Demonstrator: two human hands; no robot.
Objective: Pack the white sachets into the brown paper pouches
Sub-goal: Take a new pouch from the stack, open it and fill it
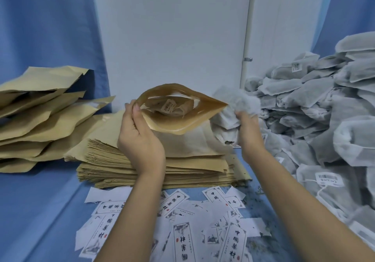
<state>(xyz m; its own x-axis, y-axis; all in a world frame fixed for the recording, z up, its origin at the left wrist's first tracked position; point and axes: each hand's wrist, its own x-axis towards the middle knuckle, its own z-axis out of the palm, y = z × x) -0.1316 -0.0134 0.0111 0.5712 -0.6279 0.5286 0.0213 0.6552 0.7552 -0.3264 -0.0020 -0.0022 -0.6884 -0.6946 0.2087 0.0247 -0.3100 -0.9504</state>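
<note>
My left hand [140, 137] grips the left rim of a brown paper pouch [178, 122], held up with its mouth spread wide toward me. Inside the pouch lies a sachet with a small label [172, 107]. My right hand [248, 128] clutches a crumpled white sachet [233, 107] just beside the pouch's right corner. The held pouch hovers over a flat stack of empty brown pouches [182, 170].
A big heap of white sachets [324, 115] fills the right side. Filled brown pouches [40, 109] pile up at the left. Printed paper labels [182, 231] lie scattered on the blue cloth in front. A white wall panel stands behind.
</note>
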